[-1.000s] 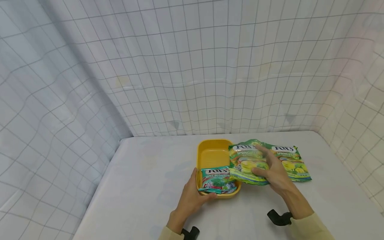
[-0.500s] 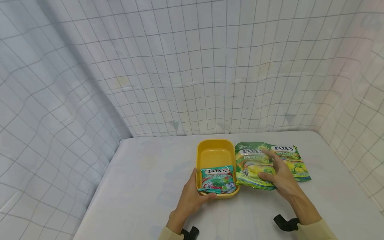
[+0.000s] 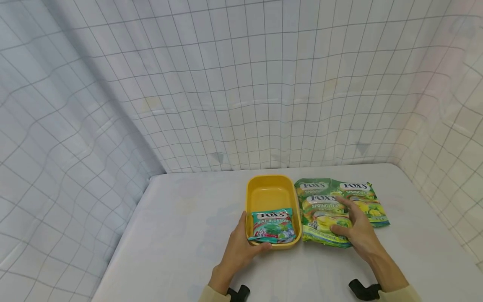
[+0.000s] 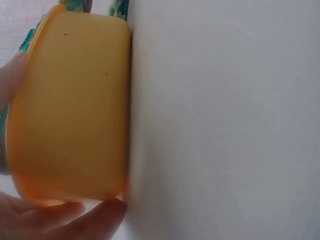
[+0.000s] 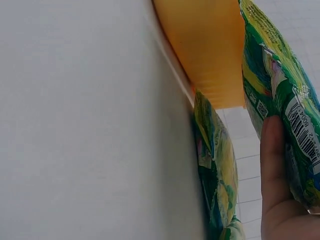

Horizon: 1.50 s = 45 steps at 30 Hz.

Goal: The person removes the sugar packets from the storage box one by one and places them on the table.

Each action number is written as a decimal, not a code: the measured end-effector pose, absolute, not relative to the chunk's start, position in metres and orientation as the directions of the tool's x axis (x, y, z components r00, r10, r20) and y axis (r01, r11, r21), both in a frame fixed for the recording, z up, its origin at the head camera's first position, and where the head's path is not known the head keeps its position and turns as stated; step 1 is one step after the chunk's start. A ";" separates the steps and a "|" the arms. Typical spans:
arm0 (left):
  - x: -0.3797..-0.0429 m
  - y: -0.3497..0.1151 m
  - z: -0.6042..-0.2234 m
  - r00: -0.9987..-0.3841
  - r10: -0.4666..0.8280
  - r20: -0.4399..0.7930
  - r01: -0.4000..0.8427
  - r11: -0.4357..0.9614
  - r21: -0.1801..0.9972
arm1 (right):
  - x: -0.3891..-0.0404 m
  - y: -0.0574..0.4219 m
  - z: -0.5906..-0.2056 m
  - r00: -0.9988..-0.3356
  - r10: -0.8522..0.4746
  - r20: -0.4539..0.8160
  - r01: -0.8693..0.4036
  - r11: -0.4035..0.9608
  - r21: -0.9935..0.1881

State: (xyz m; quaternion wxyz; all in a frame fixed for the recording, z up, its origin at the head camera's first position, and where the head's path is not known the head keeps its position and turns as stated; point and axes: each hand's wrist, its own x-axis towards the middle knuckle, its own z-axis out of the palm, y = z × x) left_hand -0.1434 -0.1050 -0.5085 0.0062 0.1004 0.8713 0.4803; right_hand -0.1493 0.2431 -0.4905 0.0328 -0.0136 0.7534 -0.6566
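Note:
My left hand (image 3: 240,247) grips the near left corner of a yellow plastic tray (image 3: 268,196). In the left wrist view its fingers curl round the tray wall (image 4: 75,110). A teal Mint Blossom candy bag (image 3: 272,227) lies in the tray's near half. To the right of the tray my right hand (image 3: 360,235) holds a green and yellow Spring Tea candy bag (image 3: 327,224). This held bag (image 5: 280,85) is up off the table in the right wrist view, with a finger under it. Beneath it lies another Spring Tea bag (image 3: 312,185), partly hidden.
One more Spring Tea bag (image 3: 372,209) lies on the right, partly behind my right hand. The white table (image 3: 181,235) ends at a checked cloth backdrop (image 3: 249,105), with cloth sides left and right. A black strap mount (image 3: 364,289) sits on my right wrist.
My right hand has moved the held candy bag right and towards me, off the tray's edge, uncovering the top of the bag beneath. My left hand stays on the tray.

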 end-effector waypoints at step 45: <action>-0.143 -0.106 -0.508 -0.981 0.179 0.079 0.162 0.521 0.838 | -0.125 0.243 -0.519 -0.987 -0.040 -0.156 0.128 0.401 -0.907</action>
